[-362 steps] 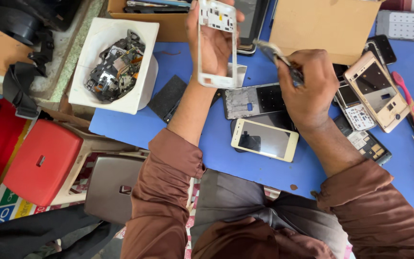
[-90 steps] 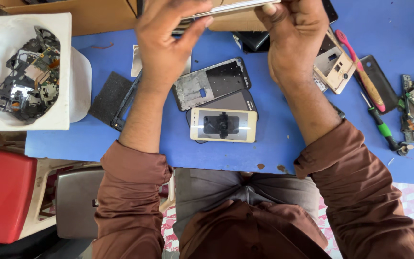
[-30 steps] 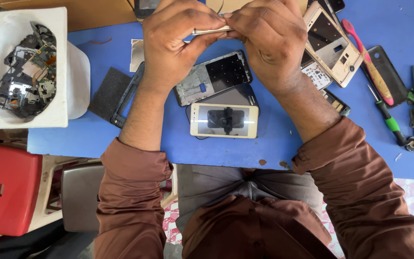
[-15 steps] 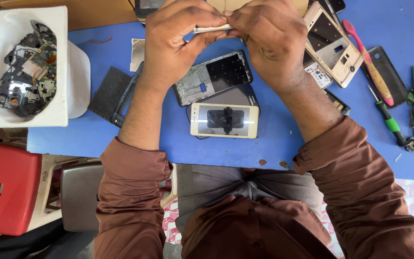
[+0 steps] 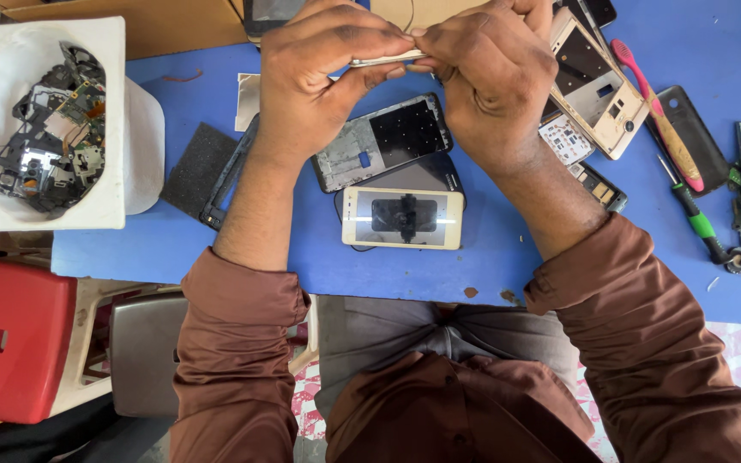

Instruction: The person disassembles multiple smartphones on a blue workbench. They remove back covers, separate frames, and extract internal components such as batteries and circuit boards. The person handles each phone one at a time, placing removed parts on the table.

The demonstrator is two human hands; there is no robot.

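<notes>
Both hands are raised over the blue surface (image 5: pixel 508 266), pinching a thin pale phone frame (image 5: pixel 385 60) edge-on between them. The left hand (image 5: pixel 319 81) has its grip clenched on one end, and the right hand (image 5: pixel 490 81) has thumb and fingertips clamped on the other. This looks like a prying or flexing step on that part; the next move calls for gentle, even pressure. Below lie a white phone (image 5: pixel 402 218) and a dark open phone body (image 5: pixel 382 142)

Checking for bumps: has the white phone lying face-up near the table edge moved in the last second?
No. The white phone lies as before, just below the dark phone frame.
</notes>
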